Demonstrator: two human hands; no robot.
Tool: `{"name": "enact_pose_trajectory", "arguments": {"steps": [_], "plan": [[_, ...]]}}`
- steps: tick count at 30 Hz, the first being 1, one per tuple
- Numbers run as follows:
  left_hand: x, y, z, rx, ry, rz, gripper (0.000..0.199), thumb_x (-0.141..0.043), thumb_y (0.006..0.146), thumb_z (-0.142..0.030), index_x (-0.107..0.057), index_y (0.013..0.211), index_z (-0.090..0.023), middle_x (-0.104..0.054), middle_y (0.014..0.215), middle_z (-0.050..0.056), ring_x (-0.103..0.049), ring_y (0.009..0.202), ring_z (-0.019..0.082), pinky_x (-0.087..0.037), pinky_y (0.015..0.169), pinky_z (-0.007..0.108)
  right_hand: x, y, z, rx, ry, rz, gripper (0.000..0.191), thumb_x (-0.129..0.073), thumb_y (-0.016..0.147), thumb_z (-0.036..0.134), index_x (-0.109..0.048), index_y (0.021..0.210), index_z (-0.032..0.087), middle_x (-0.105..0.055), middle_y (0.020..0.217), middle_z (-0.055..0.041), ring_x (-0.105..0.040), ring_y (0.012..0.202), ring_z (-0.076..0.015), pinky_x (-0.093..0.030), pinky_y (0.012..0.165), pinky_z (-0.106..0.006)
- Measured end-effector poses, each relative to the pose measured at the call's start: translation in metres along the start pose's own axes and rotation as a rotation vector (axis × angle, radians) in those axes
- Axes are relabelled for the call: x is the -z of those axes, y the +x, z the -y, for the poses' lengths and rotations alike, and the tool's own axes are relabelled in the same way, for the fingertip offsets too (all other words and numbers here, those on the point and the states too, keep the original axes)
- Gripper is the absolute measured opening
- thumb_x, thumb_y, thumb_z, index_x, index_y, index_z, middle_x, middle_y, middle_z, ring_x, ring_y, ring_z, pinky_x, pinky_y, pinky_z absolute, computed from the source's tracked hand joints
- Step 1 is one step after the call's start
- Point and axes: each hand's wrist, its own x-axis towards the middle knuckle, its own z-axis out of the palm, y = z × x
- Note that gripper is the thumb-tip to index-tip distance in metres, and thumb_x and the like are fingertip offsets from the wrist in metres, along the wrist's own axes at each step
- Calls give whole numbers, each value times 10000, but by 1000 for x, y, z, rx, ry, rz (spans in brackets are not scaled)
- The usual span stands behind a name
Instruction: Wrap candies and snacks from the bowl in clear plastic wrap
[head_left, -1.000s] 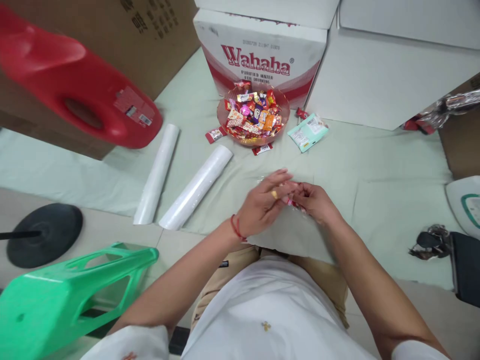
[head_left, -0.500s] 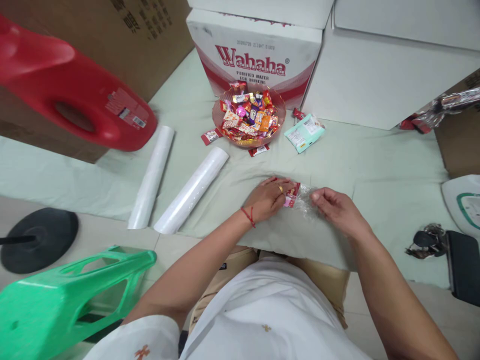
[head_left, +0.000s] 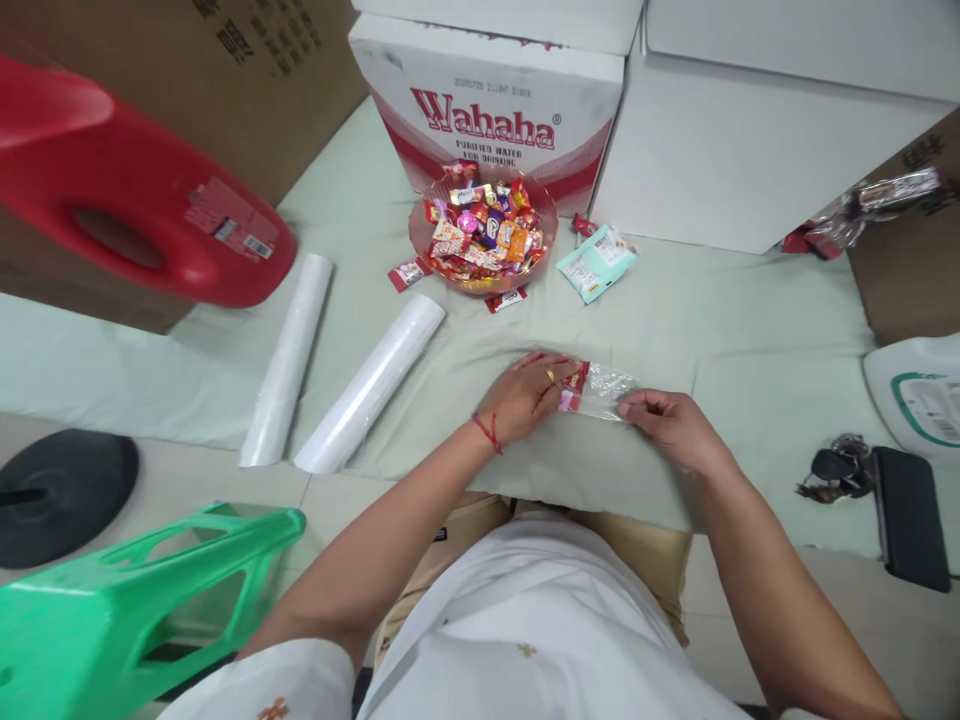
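Note:
On the pale green cloth near its front edge lies a red and pink candy packet (head_left: 574,388), partly covered by my left hand (head_left: 526,396), whose fingers lie flat over its left side. Clear plastic wrap (head_left: 606,391) stretches from the packet to the right. My right hand (head_left: 664,420) pinches the right end of this plastic between thumb and fingers. Behind both hands stands a glass bowl (head_left: 420,232) heaped with wrapped candies (head_left: 487,230).
Two white rolls (head_left: 375,385) lie to the left, near a red jug (head_left: 150,200). A green stool (head_left: 90,620) stands at lower left. Boxes (head_left: 487,110) line the back. Teal packet (head_left: 598,262), keys (head_left: 838,468), phone (head_left: 910,518) and white bottle (head_left: 919,395) are rightward.
The crumpled plastic is now drawn out flatter between my hands. My right hand has turned slightly and sits a little lower at its end. The whole view has shifted slightly.

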Motion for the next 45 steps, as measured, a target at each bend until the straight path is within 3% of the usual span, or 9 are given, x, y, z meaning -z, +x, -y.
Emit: {"name": "enact_pose_trajectory", "arguments": {"steps": [13, 19, 22, 24, 27, 33, 36, 40, 45], "plan": [[2, 0, -5, 16, 6, -1, 485, -373, 1013, -242, -580, 1451, -233, -623, 1489, 49, -507, 1457, 194, -315, 1274, 456, 5, 14, -4, -23, -283, -219, 345, -788, 718, 539, -680, 716, 212, -541, 601, 31, -412, 545, -116, -309, 503, -261], [2, 0, -6, 17, 20, 10, 488, -382, 1011, -231, -572, 1460, -247, -607, 1508, 41, -491, 1470, 194, -309, 1277, 455, 20, 5, -2, 82, -62, -127, 389, -824, 713, 552, -730, 872, 210, -643, 752, -8, -498, 649, -141, -398, 589, -274], [2, -1, -5, 4, 15, 15, 489, -380, 1012, -230, -565, 1465, -241, -610, 1505, 39, -488, 1472, 192, -296, 1282, 450, 20, -6, 7, 230, -48, -336, 357, -736, 838, 569, -737, 949, 230, -653, 808, -23, -492, 667, -150, -407, 624, -295], [2, -1, -5, 7, 13, 13, 488, -380, 1013, -230, -566, 1464, -238, -612, 1503, 41, -488, 1471, 192, -293, 1283, 450, 12, -9, 14, 386, -161, -410, 324, -661, 916, 551, -740, 957, 239, -674, 867, -49, -526, 729, -179, -435, 683, -325], [2, -2, -4, 16, 15, 1, 487, -382, 1012, -234, -572, 1461, -241, -607, 1508, 44, -486, 1473, 194, -297, 1282, 451, -6, -5, 25, 592, -431, -282, 322, -645, 932, 530, -763, 1025, 246, -729, 1012, -92, -573, 943, -259, -453, 875, -405], [0, -1, -5, 12, 19, -9, 491, -405, 995, -221, -587, 1451, -253, -633, 1478, 50, -508, 1454, 204, -312, 1275, 470, -19, 21, 29, 489, -457, -21, 343, -587, 963, 522, -735, 815, 249, -687, 774, -49, -579, 813, -227, -433, 765, -344], [1, -1, -5, 10, 16, -17, 495, -396, 996, -210, -585, 1451, -251, -637, 1474, 47, -507, 1456, 203, -304, 1279, 473, -17, 37, 21, 464, -462, -58, 301, -595, 966, 484, -723, 841, 242, -686, 796, -33, -585, 749, -197, -397, 693, -312], [3, -1, -9, 25, -18, -16, 458, -361, 1052, -300, -588, 1447, -249, -636, 1475, 43, -496, 1465, 199, -300, 1278, 466, -26, 47, 4, 573, -758, -183, 283, -526, 1019, 401, -722, 904, 231, -724, 876, -58, -604, 862, -224, -354, 674, -318], [-8, 2, -25, 141, 37, -110, 437, -574, 965, -353, -629, 1385, -244, -672, 1424, 65, -538, 1422, 246, -296, 1276, 487, -41, 44, -10, 723, -1010, -358, 346, -411, 1071, 349, -721, 1072, 194, -696, 949, -135, -528, 922, -280, -390, 743, -382]]}}
